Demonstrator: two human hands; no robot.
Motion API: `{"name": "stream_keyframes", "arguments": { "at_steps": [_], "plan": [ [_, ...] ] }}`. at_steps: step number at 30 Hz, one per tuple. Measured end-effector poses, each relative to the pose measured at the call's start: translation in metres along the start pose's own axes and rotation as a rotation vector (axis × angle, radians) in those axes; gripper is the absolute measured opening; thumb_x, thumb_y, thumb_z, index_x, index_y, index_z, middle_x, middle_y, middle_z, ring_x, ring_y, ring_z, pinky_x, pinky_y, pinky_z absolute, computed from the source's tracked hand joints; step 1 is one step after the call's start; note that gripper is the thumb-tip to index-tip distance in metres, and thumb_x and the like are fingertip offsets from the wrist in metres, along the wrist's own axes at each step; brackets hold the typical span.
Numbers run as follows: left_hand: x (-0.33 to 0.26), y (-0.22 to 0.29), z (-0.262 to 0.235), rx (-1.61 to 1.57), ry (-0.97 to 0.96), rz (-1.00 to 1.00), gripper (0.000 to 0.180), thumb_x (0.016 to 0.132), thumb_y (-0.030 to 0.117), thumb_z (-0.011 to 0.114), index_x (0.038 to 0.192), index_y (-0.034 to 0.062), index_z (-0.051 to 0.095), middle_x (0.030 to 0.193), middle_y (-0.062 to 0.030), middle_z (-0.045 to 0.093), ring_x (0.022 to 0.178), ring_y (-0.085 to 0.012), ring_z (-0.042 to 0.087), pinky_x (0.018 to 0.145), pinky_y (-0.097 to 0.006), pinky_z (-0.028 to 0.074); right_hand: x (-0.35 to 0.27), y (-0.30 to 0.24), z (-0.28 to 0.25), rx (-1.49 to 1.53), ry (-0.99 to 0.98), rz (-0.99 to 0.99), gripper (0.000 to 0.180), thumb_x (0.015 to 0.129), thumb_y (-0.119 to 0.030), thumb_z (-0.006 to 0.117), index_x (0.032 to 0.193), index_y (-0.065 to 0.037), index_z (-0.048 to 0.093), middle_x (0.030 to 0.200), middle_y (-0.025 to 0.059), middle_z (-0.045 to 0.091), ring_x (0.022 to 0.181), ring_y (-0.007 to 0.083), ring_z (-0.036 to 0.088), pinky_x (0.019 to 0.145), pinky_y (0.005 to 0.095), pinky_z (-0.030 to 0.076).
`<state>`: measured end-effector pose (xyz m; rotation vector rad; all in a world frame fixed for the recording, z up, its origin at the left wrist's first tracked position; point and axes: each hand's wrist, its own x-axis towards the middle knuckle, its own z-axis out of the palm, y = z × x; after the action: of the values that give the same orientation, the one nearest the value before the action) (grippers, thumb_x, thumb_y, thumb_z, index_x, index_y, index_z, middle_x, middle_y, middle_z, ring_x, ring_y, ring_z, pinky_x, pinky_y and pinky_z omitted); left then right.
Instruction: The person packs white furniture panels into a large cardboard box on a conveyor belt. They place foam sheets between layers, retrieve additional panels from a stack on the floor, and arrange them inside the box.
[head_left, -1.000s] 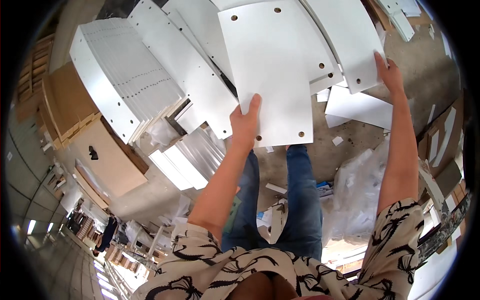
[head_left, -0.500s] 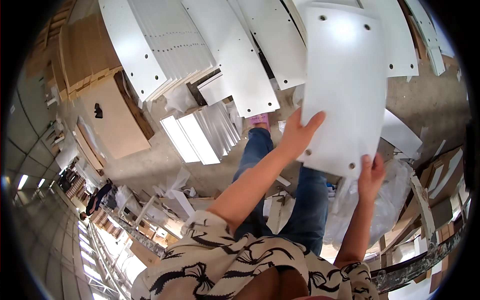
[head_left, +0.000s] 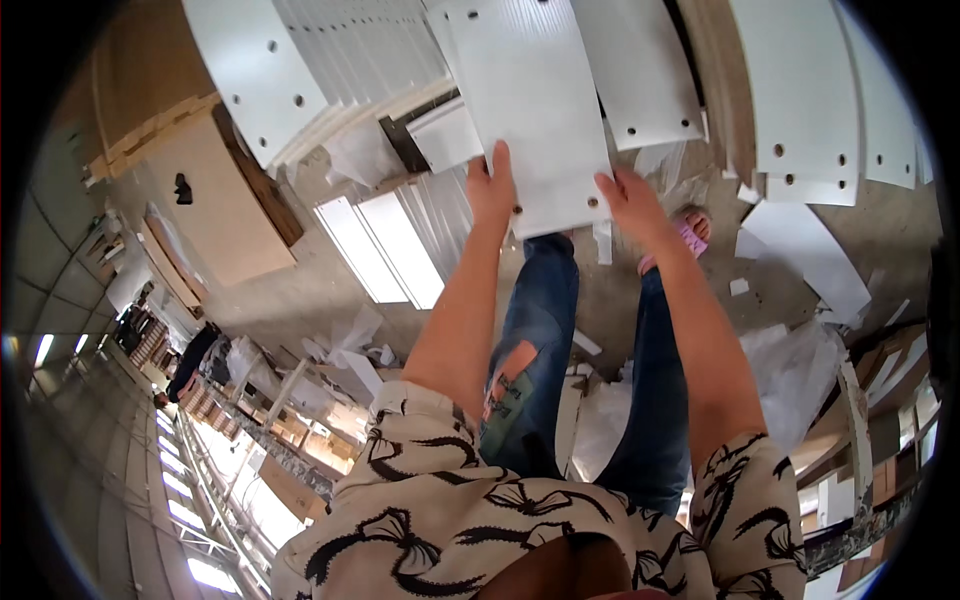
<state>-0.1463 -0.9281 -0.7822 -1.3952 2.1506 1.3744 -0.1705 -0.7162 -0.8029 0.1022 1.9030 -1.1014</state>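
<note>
Up top, near the middle of the frame, both hands grasp one white panel (head_left: 535,110) by its lower edge: the left hand (head_left: 492,188) clenched at its lower left, the right hand (head_left: 632,200) at its lower right corner, beside a drilled hole. More white panels (head_left: 810,90) with holes lie fanned around it on the floor (head_left: 300,300). A pink sandal (head_left: 690,232) shows just right of the right hand.

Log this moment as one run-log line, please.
left hand: grips white panel near edge | right hand: grips same edge | panel held over white board stack
</note>
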Motion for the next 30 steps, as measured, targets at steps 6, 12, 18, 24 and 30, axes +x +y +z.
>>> {"name": "stream_keyframes", "arguments": {
  "at_steps": [6,12,18,24,30],
  "plan": [
    [0.065,-0.074,-0.010,0.178,-0.031,-0.054,0.071,0.073,0.048,0.068,0.112,-0.0084,0.049,0.102,-0.0181,0.055,0.092,-0.0214,0.053,0.079,-0.031,0.044,0.016,0.084,0.056,-0.085,0.432,0.182,0.046,0.084,-0.043,0.055,0.113,-0.008,0.053,0.114,0.0121,0.054,0.105,0.0289,0.049,0.088,0.0405,0.039],
    [0.077,-0.073,-0.001,-0.161,-0.278,-0.247,0.084,0.074,0.053,0.066,0.121,-0.0098,0.039,0.111,-0.0180,0.052,0.103,-0.0204,0.050,0.089,-0.031,0.039,0.015,0.081,0.105,1.310,-0.177,0.447,0.041,0.080,-0.031,0.066,0.114,-0.014,0.051,0.106,-0.0009,0.053,0.102,0.0154,0.047,0.088,0.0367,0.039],
    [0.042,-0.064,0.021,0.073,-0.325,-0.157,0.098,0.077,0.067,0.050,0.131,-0.0116,0.025,0.129,-0.0234,0.041,0.119,-0.0279,0.042,0.100,-0.033,0.031,0.036,0.052,0.112,1.985,0.175,0.071,0.042,0.083,-0.019,0.062,0.120,-0.008,0.047,0.120,0.0061,0.051,0.113,0.0227,0.047,0.097,0.0405,0.037],
    [-0.012,-0.042,0.013,-0.188,-0.560,-0.261,0.082,0.083,0.060,0.048,0.134,-0.0014,0.030,0.129,-0.0166,0.044,0.118,-0.0220,0.044,0.097,-0.031,0.035,-0.034,0.041,0.071,1.652,0.387,0.113,0.047,0.079,-0.006,0.057,0.124,-0.002,0.042,0.117,0.0091,0.051,0.110,0.0227,0.049,0.094,0.0367,0.039],
    [-0.015,0.038,-0.027,-0.495,-0.638,-0.510,0.069,0.083,0.053,0.053,0.133,0.0072,0.036,0.128,-0.0109,0.046,0.119,-0.0237,0.045,0.098,-0.040,0.038,-0.187,-0.022,0.028,1.358,0.611,0.352,0.050,0.068,0.001,0.066,0.115,0.002,0.049,0.105,0.0078,0.057,0.093,0.0190,0.056,0.081,0.0285,0.045]
  ]
}}
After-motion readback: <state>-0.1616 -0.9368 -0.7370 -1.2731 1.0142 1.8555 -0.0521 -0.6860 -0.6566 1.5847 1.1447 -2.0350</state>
